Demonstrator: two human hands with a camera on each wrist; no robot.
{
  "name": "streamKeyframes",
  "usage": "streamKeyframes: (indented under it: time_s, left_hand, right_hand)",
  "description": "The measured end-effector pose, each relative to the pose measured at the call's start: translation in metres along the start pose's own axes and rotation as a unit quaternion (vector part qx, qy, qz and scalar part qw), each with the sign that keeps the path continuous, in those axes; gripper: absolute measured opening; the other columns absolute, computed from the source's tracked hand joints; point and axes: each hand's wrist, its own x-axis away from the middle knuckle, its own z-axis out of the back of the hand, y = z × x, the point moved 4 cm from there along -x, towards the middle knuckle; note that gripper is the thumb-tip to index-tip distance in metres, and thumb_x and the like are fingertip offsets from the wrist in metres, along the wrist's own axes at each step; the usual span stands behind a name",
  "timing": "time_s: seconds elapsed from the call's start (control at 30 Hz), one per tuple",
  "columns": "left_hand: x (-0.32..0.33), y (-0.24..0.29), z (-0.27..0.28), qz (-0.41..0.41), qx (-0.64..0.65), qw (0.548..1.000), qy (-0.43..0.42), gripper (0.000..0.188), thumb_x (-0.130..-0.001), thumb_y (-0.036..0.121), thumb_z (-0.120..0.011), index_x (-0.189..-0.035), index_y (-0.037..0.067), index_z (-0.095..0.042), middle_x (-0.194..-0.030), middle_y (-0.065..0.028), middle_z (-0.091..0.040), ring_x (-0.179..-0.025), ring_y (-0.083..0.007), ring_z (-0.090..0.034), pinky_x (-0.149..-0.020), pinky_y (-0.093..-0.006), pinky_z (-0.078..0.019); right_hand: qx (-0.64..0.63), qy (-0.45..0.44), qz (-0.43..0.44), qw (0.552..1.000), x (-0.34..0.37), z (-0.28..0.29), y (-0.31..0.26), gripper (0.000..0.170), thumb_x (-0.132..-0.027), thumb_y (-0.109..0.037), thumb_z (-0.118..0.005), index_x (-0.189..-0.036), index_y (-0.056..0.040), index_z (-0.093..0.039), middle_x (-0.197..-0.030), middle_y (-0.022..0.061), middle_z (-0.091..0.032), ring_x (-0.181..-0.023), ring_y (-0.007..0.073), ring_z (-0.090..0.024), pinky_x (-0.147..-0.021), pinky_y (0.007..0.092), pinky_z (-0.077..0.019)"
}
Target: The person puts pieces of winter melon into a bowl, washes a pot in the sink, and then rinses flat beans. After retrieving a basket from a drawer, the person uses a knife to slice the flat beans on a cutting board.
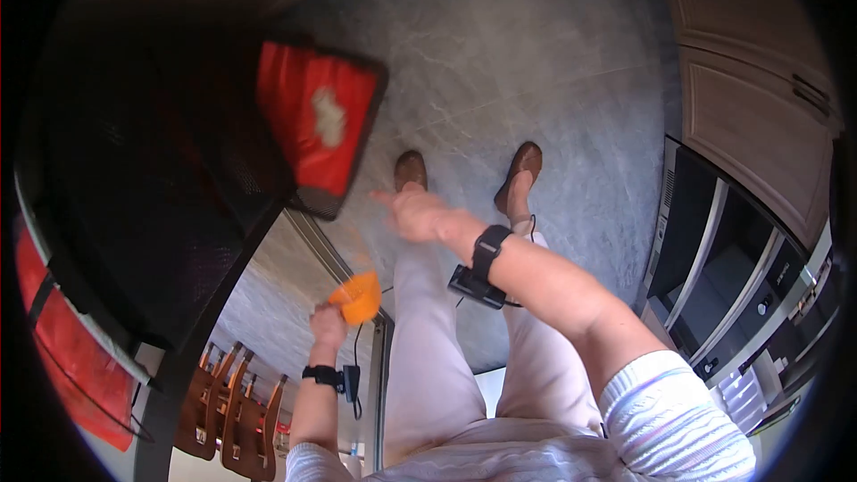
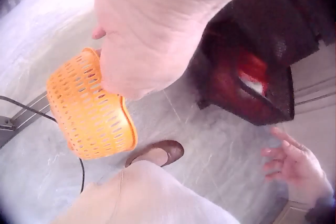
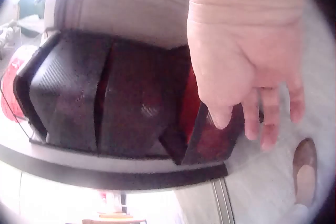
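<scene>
My left hand (image 1: 328, 326) grips an orange perforated plastic basket (image 1: 359, 299) by its rim, low on the left side of the head view. In the left wrist view the basket (image 2: 89, 111) hangs tilted over the floor, and the back of the hand (image 2: 149, 35) hides part of its rim. My right hand (image 1: 418, 214) reaches forward with nothing in it, its fingers (image 3: 270, 121) loosely spread in the right wrist view. Close by is a black mesh bin (image 3: 136, 108). A red bag (image 1: 308, 98) lines its front compartment, with a blurred whitish thing (image 1: 328, 118) in it.
Another red bag (image 1: 76, 357) lies beyond the black bins at the left. Wooden chairs (image 1: 250, 424) stand lower left, near a metal floor track (image 1: 321, 245). Cabinets (image 1: 759, 116) and a built-in appliance (image 1: 714, 250) line the right. A thin cable (image 2: 81, 174) dangles beyond the basket.
</scene>
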Motion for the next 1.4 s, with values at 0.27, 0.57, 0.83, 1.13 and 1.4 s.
streamKeyframes:
  time_s: [0.27, 0.57, 0.83, 1.13, 1.4]
  left_hand:
    - [0.017, 0.038, 0.069, -0.041, 0.134, 0.989, 0.041, 0.028, -0.079, 0.013, -0.052, -0.103, 0.010, -0.066, -0.094, -0.0189, -0.065, -0.089, -0.0355, -0.062, -0.078, -0.0429, -0.0499]
    - [0.064, 0.121, 0.235, -0.095, 0.048, 0.984, 0.145, 0.023, -0.075, 0.013, -0.058, -0.096, 0.009, -0.068, -0.092, -0.0185, -0.066, -0.090, -0.0349, -0.063, -0.079, -0.0415, -0.0504]
    - [0.142, 0.332, 0.424, -0.319, 0.005, 0.898, 0.304, 0.014, -0.073, 0.014, -0.059, -0.083, 0.005, -0.065, -0.081, -0.0179, -0.063, -0.082, -0.0360, -0.061, -0.073, -0.0440, -0.0495]
    - [0.301, 0.535, 0.643, -0.610, 0.104, 0.608, 0.497, 0.020, -0.068, -0.001, -0.066, -0.086, 0.007, -0.062, -0.081, -0.0119, -0.059, -0.075, -0.0324, -0.057, -0.066, -0.0383, -0.0491]
    - [0.360, 0.743, 0.827, -0.653, 0.063, 0.497, 0.568, 0.015, -0.078, 0.007, -0.062, -0.093, 0.008, -0.066, -0.089, -0.0110, -0.061, -0.087, -0.0304, -0.057, -0.076, -0.0387, -0.0474]
  right_hand:
    - [-0.072, 0.186, -0.118, 0.973, 0.158, 0.129, 0.079, 0.039, -0.084, -0.019, -0.051, -0.122, -0.0112, -0.053, -0.107, 0.0147, -0.063, -0.102, 0.0343, -0.058, -0.086, 0.0442, -0.0463]
    - [-0.111, 0.352, -0.320, 0.873, 0.493, 0.132, 0.179, 0.038, -0.085, -0.021, -0.050, -0.120, -0.0079, -0.055, -0.108, 0.0177, -0.062, -0.103, 0.0348, -0.058, -0.088, 0.0436, -0.0459]
    - [-0.146, 0.451, -0.381, 0.794, 0.683, 0.109, 0.188, 0.033, -0.082, -0.023, -0.056, -0.112, -0.0087, -0.061, -0.095, 0.0147, -0.067, -0.090, 0.0310, -0.063, -0.080, 0.0402, -0.0498]
    - [-0.119, 0.634, -0.316, 0.696, 0.722, 0.233, 0.195, 0.025, -0.082, -0.018, -0.056, -0.103, -0.0084, -0.064, -0.086, 0.0146, -0.066, -0.082, 0.0308, -0.064, -0.074, 0.0388, -0.0506]
    - [-0.147, 0.776, -0.268, 0.552, 0.778, 0.342, 0.200, 0.019, -0.082, -0.009, -0.059, -0.099, -0.0039, -0.065, -0.081, 0.0148, -0.066, -0.070, 0.0288, -0.064, -0.061, 0.0347, -0.0496]
